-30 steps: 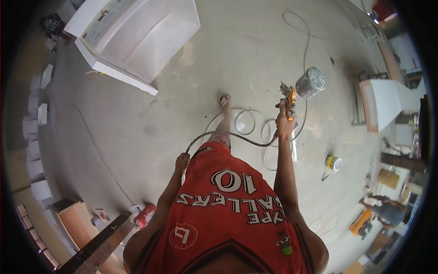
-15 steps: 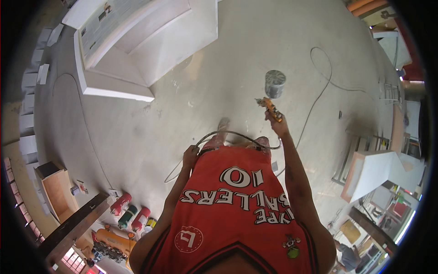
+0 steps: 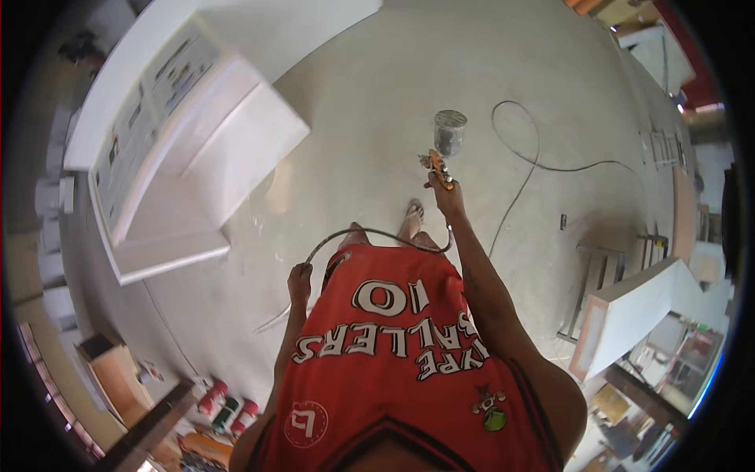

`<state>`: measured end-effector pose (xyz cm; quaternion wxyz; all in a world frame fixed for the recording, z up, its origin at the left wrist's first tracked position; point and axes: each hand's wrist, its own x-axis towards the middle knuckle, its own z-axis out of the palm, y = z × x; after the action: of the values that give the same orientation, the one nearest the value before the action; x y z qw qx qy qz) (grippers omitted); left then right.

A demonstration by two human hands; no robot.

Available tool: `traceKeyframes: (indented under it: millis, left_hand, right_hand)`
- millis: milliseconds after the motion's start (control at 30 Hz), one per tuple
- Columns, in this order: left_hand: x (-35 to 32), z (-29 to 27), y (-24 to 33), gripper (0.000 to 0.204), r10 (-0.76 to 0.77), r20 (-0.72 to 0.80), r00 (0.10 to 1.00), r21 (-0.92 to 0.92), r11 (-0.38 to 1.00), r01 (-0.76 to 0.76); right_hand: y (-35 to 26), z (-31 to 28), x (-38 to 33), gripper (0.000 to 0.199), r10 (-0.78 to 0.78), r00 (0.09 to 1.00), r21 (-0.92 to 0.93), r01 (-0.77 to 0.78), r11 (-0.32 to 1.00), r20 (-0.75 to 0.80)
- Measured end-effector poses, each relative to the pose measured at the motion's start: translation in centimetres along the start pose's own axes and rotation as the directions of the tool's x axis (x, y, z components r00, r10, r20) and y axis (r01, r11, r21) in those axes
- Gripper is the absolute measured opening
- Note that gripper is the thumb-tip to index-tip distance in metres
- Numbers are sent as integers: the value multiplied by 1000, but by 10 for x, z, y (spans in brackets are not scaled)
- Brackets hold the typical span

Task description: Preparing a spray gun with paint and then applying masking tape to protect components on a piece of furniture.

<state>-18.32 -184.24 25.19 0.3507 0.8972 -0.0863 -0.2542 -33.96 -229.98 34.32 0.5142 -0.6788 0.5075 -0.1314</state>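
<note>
Out in front of me, my right hand (image 3: 447, 197) is closed round the orange-handled spray gun (image 3: 437, 167). A grey metal paint cup (image 3: 449, 135) sits on top of the gun. From below that hand, a dark air hose (image 3: 370, 231) arches across in front of my legs to the left. My left hand (image 3: 300, 277) grips this hose beside my left hip. Ahead on the left stands a white-painted furniture piece (image 3: 255, 130) with a curved inner edge and paper sheets (image 3: 134, 130) on it; the gun is apart from it.
More hose (image 3: 515, 200) loops over the concrete floor (image 3: 385, 71) at right. A metal stand (image 3: 594, 283) and a white panel (image 3: 625, 307) stand farther right. Red and green cylinders (image 3: 228, 411) are at lower left, near a dark beam (image 3: 149, 425) and an open wooden box (image 3: 118, 370).
The white furniture piece has come lower and nearer in view. The spray gun and both hands have shifted left in the picture. One foot is now stepped forward.
</note>
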Motion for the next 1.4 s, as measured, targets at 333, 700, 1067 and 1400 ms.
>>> traceKeyframes:
  millis: [333,700,1067,1400]
  left_hand:
    - [176,128,216,34,185,160,970,269,937,-223]
    - [480,301,390,30,85,194,977,94,990,-105]
    - [603,378,507,25,-10,-116,993,43,999,15]
    - [560,373,434,26,-312,-336,889,-22,946,324]
  right_hand:
    - [9,-123,258,43,111,883,62,-93,994,-456]
    - [28,-150,564,41,221,816,103,-196,975,-534]
    - [67,-52,781,35,-141,867,-176,63,982,-477]
    - [3,95,865,32,151,988,208,-149,967,6]
